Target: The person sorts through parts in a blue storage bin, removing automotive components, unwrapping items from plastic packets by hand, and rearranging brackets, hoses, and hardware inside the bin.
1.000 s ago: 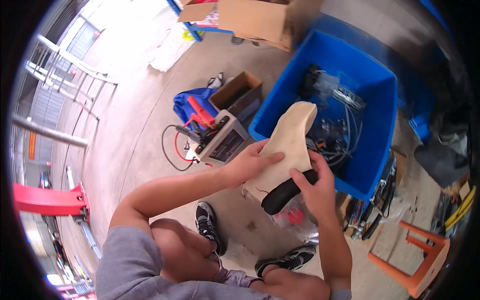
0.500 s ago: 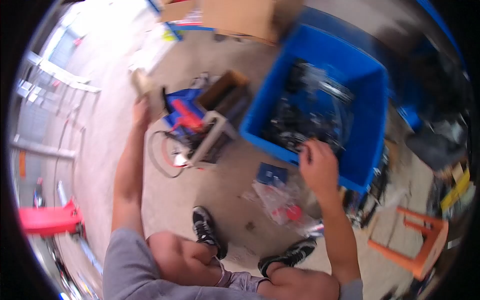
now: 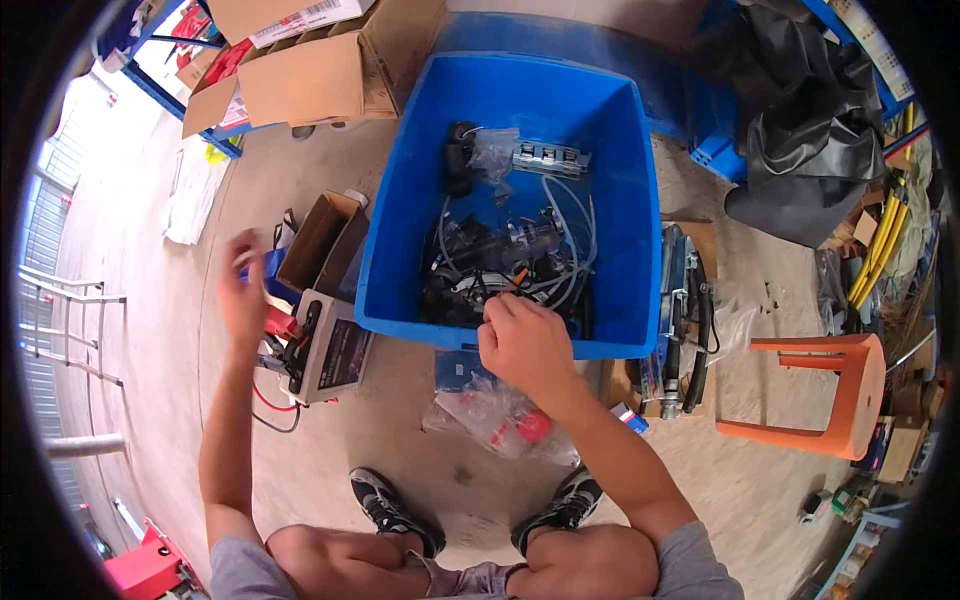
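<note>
A large blue plastic bin [image 3: 376, 270] stands in front of me with loose parts inside. In it are a metal piece with square openings [image 3: 550, 157], clear tubing [image 3: 585, 235], clear plastic bags [image 3: 495, 150] and dark parts [image 3: 460, 160]. My right hand [image 3: 527, 342] is over the near rim, fingers curled together; what they hold, if anything, is hidden. A small orange-tipped piece [image 3: 520, 277] shows just beyond its fingertips. My left hand [image 3: 242, 290], slightly blurred, is raised left of the bin with thumb and fingers apart and nothing visible in it.
Beside the bin are an open brown box [image 3: 318, 240] and a printed carton [image 3: 338, 355] with a cable. Plastic bags [image 3: 490, 415] lie between my feet and the bin. Metal parts [image 3: 680, 320] and an orange stool [image 3: 850, 390] are right. A large cardboard box [image 3: 300, 80] stands back left.
My view has turned right, so the bin now sits nearer the centre. A tan thing at my left hand's fingertips is no longer there. My right hand stays at the bin's near rim.
</note>
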